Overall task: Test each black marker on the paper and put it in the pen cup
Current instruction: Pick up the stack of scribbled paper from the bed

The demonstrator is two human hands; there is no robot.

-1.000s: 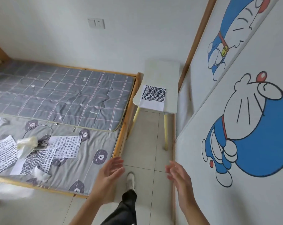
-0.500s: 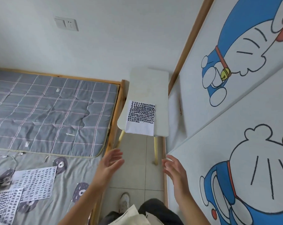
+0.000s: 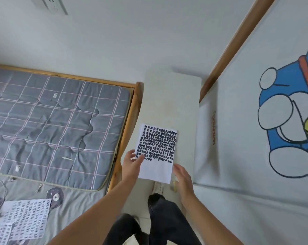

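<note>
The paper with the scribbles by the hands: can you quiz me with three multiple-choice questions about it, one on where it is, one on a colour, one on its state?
1. Where does the sheet by the left hand lie?
A. on the plaid mattress
B. on the white table
C. flat on the floor

2. What colour are its marks?
A. red
B. green
C. black

3. How full is it?
A. blank all over
B. marked except a strip at the near end
C. marked to every edge

Answers: 1 B, the white table top shows around it; 2 C, rows of black strokes cover it; 3 B, the part nearest the person is bare white.
</note>
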